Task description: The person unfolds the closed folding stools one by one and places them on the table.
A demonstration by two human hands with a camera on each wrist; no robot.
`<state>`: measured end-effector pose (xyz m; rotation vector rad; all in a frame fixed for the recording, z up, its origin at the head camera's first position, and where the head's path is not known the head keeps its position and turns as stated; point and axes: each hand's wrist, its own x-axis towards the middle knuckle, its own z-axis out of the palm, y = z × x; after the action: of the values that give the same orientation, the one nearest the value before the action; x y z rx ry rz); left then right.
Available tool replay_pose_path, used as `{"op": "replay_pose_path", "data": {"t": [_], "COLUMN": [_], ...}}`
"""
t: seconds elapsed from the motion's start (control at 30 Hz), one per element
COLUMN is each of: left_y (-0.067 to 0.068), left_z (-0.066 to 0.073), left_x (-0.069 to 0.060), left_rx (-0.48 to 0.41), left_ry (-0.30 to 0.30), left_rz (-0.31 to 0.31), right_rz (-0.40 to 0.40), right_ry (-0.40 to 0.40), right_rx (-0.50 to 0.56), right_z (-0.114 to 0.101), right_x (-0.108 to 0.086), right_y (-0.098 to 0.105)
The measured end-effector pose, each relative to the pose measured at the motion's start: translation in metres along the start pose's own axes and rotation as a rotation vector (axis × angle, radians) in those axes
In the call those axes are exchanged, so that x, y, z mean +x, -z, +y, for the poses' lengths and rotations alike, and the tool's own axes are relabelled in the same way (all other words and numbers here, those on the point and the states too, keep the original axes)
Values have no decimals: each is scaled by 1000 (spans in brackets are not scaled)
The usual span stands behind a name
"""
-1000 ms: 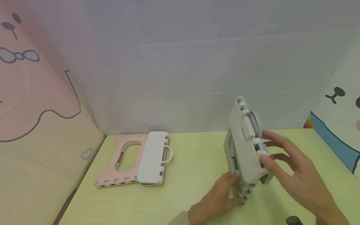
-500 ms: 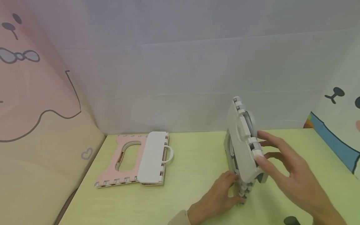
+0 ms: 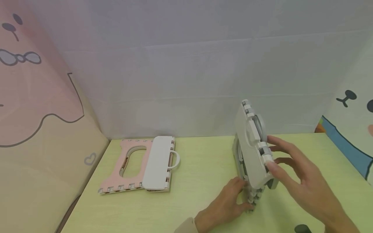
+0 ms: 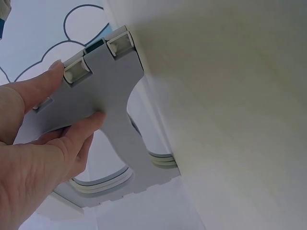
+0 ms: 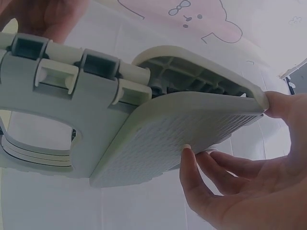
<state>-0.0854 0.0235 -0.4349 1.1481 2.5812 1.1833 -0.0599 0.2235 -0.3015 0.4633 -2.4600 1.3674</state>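
A grey-and-white folding step stool [image 3: 251, 152] stands on edge at the right of the table, partly folded, its top tilted. My left hand [image 3: 222, 204] pinches the low near edge of its leg panel; in the left wrist view thumb and fingers clasp the hinged edge of the grey leg panel [image 4: 117, 93]. My right hand [image 3: 306, 181] holds the side of the top, thumb on the near face, fingers behind. In the right wrist view the textured grey top panel [image 5: 163, 129] lies between thumb and fingertips, and the top's ribbed inside shows. The stool's far side is hidden.
A pink-and-white folding stool [image 3: 158, 161] with a small loop handle lies flat at the left of the table [image 3: 204, 161]. A dark round object [image 3: 303, 228] shows at the front edge. White cloth [image 3: 175, 81] hangs behind, printed cloth at both sides.
The stool's top and my right hand have shifted slightly left over the second. My left hand has stayed almost in place on the leg panel.
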Motion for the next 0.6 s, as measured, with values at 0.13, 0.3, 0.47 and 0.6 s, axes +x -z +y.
{"op": "replay_pose_path", "data": {"t": [0.13, 0.3, 0.47, 0.6], "left_y": [0, 0, 0, 0], "left_z": [1, 1, 1, 2], "left_x": [-1, -2, -2, -2], "left_rx": [6, 18, 9, 6], "left_ry": [0, -8, -4, -7], "left_rz": [-2, 0, -6, -5], "right_rz": [0, -6, -21, -29], "right_ry": [7, 11, 38, 58], "right_rx": [3, 14, 19, 2], "right_z": [0, 0, 3, 9], "right_x": [-1, -3, -4, -7], "right_y": [1, 2, 4, 6]}}
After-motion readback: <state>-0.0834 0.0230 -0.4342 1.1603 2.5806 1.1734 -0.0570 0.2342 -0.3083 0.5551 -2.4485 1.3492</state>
